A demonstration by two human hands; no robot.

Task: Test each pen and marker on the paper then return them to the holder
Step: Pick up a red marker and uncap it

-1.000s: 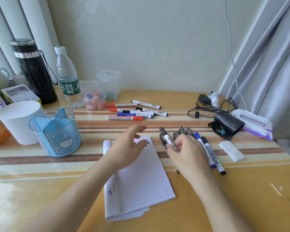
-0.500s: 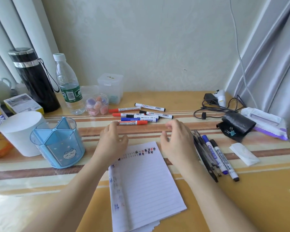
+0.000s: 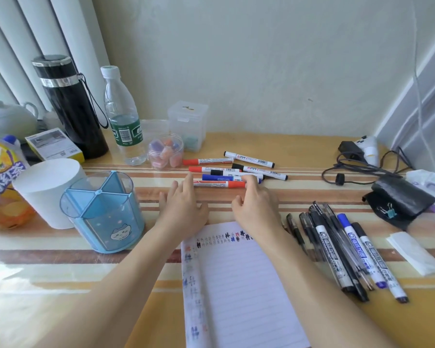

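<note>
Touched red marker point(image 3: 219, 184) with left hand point(image 3: 183, 207) and right hand point(image 3: 258, 204), both released; risked rolling it into markers point(image 3: 259, 172) if nudged.

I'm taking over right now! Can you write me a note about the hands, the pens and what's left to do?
Left hand: open, fingers straight, reaching to the nearest red marker.
Right hand: fingers at that marker's cap end; grip unclear.
Other markers lie just beyond; more pens and markers lie right of the paper.
Done: test marks along the paper's top and left edge.
Left: no pens show in the holder; finish testing, then put them all in.
</note>
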